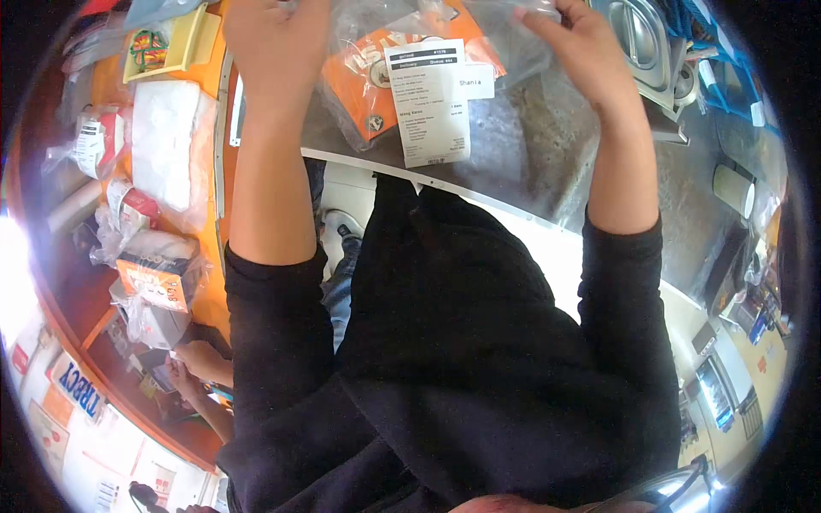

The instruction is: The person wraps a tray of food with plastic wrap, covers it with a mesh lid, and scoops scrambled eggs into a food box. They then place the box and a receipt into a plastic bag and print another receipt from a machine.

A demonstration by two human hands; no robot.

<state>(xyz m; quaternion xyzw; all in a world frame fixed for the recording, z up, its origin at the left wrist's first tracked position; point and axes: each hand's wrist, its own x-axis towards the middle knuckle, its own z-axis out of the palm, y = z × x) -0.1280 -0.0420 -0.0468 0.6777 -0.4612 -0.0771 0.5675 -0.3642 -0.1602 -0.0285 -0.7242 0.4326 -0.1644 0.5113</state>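
Head view looks down past a black-sleeved chest to both hands raised over a steel counter [530,145]. Between them hangs a clear plastic bag [513,51] - its upper edge runs side to side from one hand to the other, and the rest of it falls from the grips toward the person's body. The right hand [581,47] pinches the film at the bag's top corner, thumb and fingers closed on it. The left hand [274,38] is at the opposite corner and seems closed on the film too, though its fingertips are cut off by the top of the frame.

Inside the bag sits an orange packet [359,81], closer to the left hand than to the right. A long white receipt [432,103] lies over the bag's front, its long axis pointing away from the grips and down toward the counter's near edge.

The bag's mouth is out of frame, so whether it is open or sealed cannot be told, and the receipt's small print is unreadable. Off to the left, bagged parcels [158,282] crowd an orange shelf [107,85], where another person's hand [201,359] rests - well apart from the bag.
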